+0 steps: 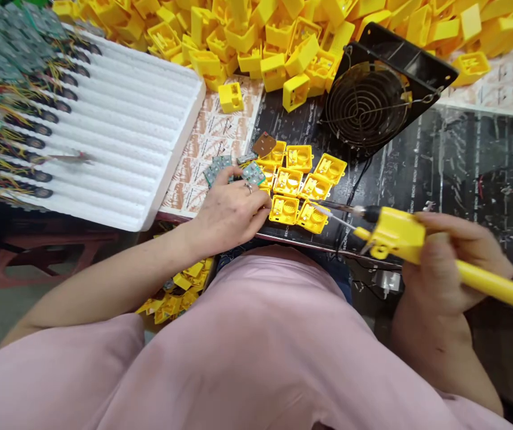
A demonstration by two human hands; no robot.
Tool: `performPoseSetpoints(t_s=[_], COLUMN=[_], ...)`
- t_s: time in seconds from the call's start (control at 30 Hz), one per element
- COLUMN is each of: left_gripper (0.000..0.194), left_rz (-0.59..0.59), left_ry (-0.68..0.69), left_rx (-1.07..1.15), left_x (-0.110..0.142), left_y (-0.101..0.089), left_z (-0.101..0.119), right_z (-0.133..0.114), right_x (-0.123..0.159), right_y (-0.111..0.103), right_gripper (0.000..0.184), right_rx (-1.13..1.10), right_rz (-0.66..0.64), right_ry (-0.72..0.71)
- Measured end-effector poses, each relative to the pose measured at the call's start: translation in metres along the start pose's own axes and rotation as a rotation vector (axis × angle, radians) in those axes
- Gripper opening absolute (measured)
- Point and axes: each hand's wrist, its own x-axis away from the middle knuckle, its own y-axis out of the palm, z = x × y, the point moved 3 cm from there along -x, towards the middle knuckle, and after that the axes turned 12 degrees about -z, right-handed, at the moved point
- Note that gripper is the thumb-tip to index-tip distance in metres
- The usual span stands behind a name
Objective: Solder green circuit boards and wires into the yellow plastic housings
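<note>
In my right hand (444, 263) is a yellow soldering gun (399, 230), gripped around its handle. Its dark metal tip and a thin feed tube point left, over the lower yellow housings (313, 216). My left hand (233, 209) rests palm down at the left side of the housing group, fingers curled and wearing a ring. Its thumb and forefinger come together beside a yellow housing (284, 209); whatever lies between them is hidden. Small green circuit boards (253, 173) lie against its outer fingers. A brown piece (264, 144) sits on the upper left housing.
A large heap of yellow housings (274, 71) fills the back of the table. At the back right stands a black fan (363, 101), tilted. To the left, a ridged white foam tray (135, 119) bears wired circuit boards (18, 36). More yellow parts (184, 286) lie below the table edge.
</note>
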Motion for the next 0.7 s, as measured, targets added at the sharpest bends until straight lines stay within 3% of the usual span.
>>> performPoseSetpoints(t_s=[0.07,0.13,0.33,0.53,0.7], left_gripper=[0.032,0.034,0.029,0.033,0.031], left_rz=[0.013,0.015,-0.003,-0.046,-0.101], left_ry=[-0.029,-0.046,-0.021,0.002,0.018], left_rx=[0.001,-0.007,0.01,0.0,0.007], left_x=[0.001,0.001,-0.003,-0.009,-0.013], left_y=[0.008,0.012,0.01,0.01,0.008], left_z=[0.003,0.003,0.004,0.005,0.004], right_z=[-0.013,-0.023,-0.038,-0.046,-0.051], right_x=[0.001,-0.001,-0.019,-0.026,-0.028], right_y=[0.004,0.008,0.024,0.035,0.034], right_gripper=[0.049,0.058,0.024,0.018,0.025], right_rx=[0.005,0.01,0.104,0.151,0.134], right_rz=[-0.152,-0.303,-0.501,-0.551,-0.63], right_ry=[-0.057,-0.12,-0.282,-0.359,-0.378])
